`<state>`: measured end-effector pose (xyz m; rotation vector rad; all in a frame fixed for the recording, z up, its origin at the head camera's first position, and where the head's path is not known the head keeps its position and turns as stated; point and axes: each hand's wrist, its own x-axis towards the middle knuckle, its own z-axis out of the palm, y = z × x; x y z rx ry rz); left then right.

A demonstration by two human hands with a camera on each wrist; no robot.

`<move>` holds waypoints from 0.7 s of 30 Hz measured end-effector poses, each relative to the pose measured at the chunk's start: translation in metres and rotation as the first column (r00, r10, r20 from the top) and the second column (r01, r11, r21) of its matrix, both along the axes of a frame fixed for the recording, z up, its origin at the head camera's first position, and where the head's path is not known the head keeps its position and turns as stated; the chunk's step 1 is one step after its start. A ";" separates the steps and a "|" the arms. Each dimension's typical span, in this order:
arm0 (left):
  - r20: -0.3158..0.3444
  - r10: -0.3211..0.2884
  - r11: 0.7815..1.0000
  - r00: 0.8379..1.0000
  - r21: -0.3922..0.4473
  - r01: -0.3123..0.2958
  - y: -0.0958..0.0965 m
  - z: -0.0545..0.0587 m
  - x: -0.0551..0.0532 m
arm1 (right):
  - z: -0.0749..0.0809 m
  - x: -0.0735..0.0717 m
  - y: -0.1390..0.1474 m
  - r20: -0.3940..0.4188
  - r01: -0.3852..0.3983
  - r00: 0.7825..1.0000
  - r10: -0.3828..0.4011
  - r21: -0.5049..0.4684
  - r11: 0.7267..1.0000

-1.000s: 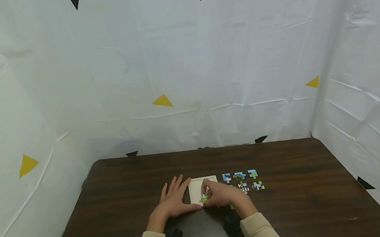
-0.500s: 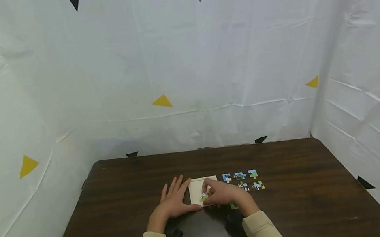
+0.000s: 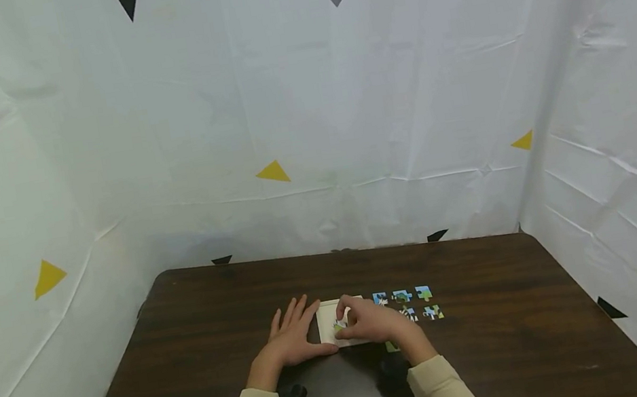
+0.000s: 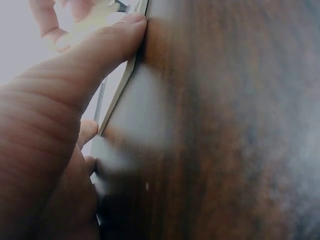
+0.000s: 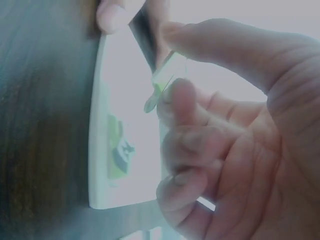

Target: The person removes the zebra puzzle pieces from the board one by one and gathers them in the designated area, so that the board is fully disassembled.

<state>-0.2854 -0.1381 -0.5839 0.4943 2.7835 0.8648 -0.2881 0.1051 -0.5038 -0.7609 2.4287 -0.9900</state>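
A pale shallow puzzle tray (image 3: pixel 326 321) lies flat on the table. My left hand (image 3: pixel 290 340) rests at its left side, fingers spread straight, with the thumb along the near edge. Over the tray, my right hand (image 3: pixel 377 321) pinches a green-and-white jigsaw piece (image 5: pixel 171 70) between thumb and index finger. That piece is tilted above the tray floor in the right wrist view. Another jigsaw piece (image 5: pixel 117 155), green with a dark pattern, lies inside the tray along the near side. My right hand hides part of the tray from the head view.
Several loose jigsaw pieces (image 3: pixel 424 293) lie in rows right of the tray, some partly hidden by my right hand. The dark wooden table (image 3: pixel 511 327) extends to both sides. White curtains (image 3: pixel 302 91) with coloured triangles stand behind and at the sides.
My right fingertips have shifted slightly left with the pinched jigsaw piece, which now sits a little farther from the tray's near edge. My left hand stays in place.
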 end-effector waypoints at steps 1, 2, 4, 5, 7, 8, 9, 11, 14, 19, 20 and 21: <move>0.003 -0.003 1.000 1.000 0.004 0.003 0.000 0.001 0.001 | 0.002 0.001 0.001 -0.007 0.000 1.000 0.000 -0.008 1.000; 0.004 -0.007 1.000 1.000 0.013 0.007 0.000 0.002 0.002 | 0.003 0.002 0.001 -0.012 0.003 1.000 -0.003 -0.016 1.000; 0.006 -0.012 0.999 1.000 0.033 0.012 0.000 0.006 0.004 | 0.007 0.005 0.002 -0.018 0.005 1.000 -0.006 -0.032 0.999; 0.009 -0.013 0.999 1.000 0.042 0.013 0.000 0.008 0.006 | 0.008 0.006 0.003 -0.024 0.009 1.000 -0.010 -0.036 0.999; 0.002 -0.019 0.998 1.000 0.052 0.019 0.000 0.008 0.006 | 0.011 0.008 0.006 -0.040 0.020 0.999 -0.022 -0.045 0.999; -0.001 -0.019 0.998 1.000 0.053 0.019 0.000 0.007 0.005 | 0.013 0.010 0.007 -0.050 0.028 0.998 -0.030 -0.048 0.998; -0.001 -0.016 0.998 1.000 0.056 0.016 0.000 0.008 0.006 | 0.014 0.011 0.009 -0.059 0.036 0.997 -0.039 -0.056 0.998; -0.001 -0.012 0.999 1.000 0.035 0.012 0.000 0.002 0.003 | 0.017 0.013 0.013 -0.077 0.057 0.995 -0.063 -0.068 0.996; -0.003 0.003 1.000 1.000 0.001 -0.003 0.000 -0.004 -0.001 | 0.020 0.016 0.021 -0.088 0.076 0.993 -0.084 -0.090 0.993; -0.015 0.020 1.000 1.000 -0.017 -0.020 0.002 -0.009 -0.004 | 0.021 0.020 0.036 -0.097 0.073 0.992 -0.083 -0.099 0.992; -0.016 0.021 1.000 1.000 -0.011 -0.021 0.002 -0.009 -0.004 | 0.022 0.021 0.040 -0.095 0.070 0.992 -0.079 -0.096 0.993; -0.014 0.020 1.000 1.000 -0.013 -0.021 0.003 -0.008 -0.004 | 0.023 0.022 0.043 -0.091 0.067 0.993 -0.075 -0.091 0.994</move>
